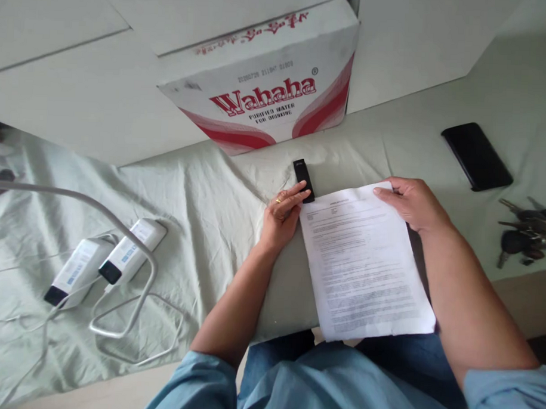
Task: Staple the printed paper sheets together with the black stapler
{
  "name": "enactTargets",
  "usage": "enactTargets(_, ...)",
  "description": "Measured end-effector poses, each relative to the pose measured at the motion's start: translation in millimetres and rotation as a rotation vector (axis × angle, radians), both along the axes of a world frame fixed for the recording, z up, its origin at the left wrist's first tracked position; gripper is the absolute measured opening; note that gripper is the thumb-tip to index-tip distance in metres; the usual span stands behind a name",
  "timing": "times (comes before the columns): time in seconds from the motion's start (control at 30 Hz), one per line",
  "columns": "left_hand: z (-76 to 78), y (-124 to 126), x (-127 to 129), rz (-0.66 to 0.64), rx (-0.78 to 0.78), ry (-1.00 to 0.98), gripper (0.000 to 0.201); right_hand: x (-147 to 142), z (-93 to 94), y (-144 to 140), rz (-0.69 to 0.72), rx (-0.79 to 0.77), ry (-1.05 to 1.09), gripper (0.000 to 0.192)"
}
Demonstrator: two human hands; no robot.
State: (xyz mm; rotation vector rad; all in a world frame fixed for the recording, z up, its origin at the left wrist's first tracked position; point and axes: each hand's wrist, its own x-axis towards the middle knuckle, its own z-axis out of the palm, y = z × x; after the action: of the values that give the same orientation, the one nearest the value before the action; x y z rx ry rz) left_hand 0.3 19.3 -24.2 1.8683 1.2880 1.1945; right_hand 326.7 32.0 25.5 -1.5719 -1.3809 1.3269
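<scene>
1. Pale green cloth [201, 214], creased, covers the table before you, against white cabinet panels [80, 72].
2. Your left hand [284, 214] rests with loosely curled fingers touching the small black device [303, 179].
3. Your right hand [411, 200] lies flat, pressing the printed sheet's [365, 261] top corner.
4. Behind stands a Wahaha water carton [268, 91]; at right lie a black phone [476, 155] and keys [525, 231].

A tabletop [210, 214] is covered by a wrinkled pale green cloth [35, 339]; white wall panels [79, 102] are seen behind it.
</scene>
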Motion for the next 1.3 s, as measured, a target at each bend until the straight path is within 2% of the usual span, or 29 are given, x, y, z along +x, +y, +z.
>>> enactTargets(0.1, 1.3, 0.9, -1.7, 0.065, -0.093, -0.224, 0.04, -0.4, 13.5, -6.6, 0.212, -0.148, 0.138, 0.038)
enactTargets(0.17, 4.4, -0.2, -1.3, 0.148, -0.163, -0.34, 0.051, -2.4, 18.5, -9.8, 0.267, -0.148, 0.176, 0.038)
enactTargets(0.23, 7.7, -1.8, 0.3, 0.194, -0.218, -0.43, 0.05, -5.9, 17.8, -9.5, 0.188, -0.076, 0.186, 0.039)
enactTargets(0.33, 10.5, -4.1, 2.9, 0.218, -0.287, -0.515, 0.057, -12.3, 7.7, -1.9, -0.023, 0.078, 0.14, 0.04)
enactTargets(0.4, 11.1, -5.0, 3.4, 0.198, -0.332, -0.536, 0.066, -15.8, -1.4, 4.7, -0.139, 0.165, 0.111, 0.04)
enactTargets(0.5, 11.9, -5.4, 2.6, 0.106, -0.401, -0.483, 0.066, -18.9, -11.2, 10.4, -0.224, 0.203, 0.076, 0.04)
enactTargets(0.6, 11.3, -4.1, 1.2, 0.081, -0.415, -0.436, 0.065, -20.3, -13.2, 10.3, -0.258, 0.175, 0.083, 0.039)
enactTargets(0.7, 7.1, -0.9, 0.2, 0.174, -0.373, -0.452, 0.064, -20.3, -11.2, 7.8, -0.265, 0.163, 0.2, 0.042)
enactTargets(0.8, 2.8, 2.3, 0.0, 0.266, -0.357, -0.487, 0.061, -18.0, -11.0, 5.3, -0.186, 0.127, 0.252, 0.049)
enactTargets(0.9, 3.9, 3.2, 1.5, 0.299, -0.349, -0.518, 0.063, -13.4, -14.2, 3.7, -0.153, 0.125, 0.17, 0.048)
enactTargets(1.03, 11.8, -0.1, 3.8, 0.288, -0.373, -0.601, 0.061, -5.9, -16.8, 2.6, -0.172, 0.209, 0.075, 0.04)
enactTargets(1.3, 15.5, -5.3, 4.6, 0.326, -0.42, -0.58, 0.058, -7.8, -5.6, -3.1, -0.249, 0.296, 0.042, 0.046)
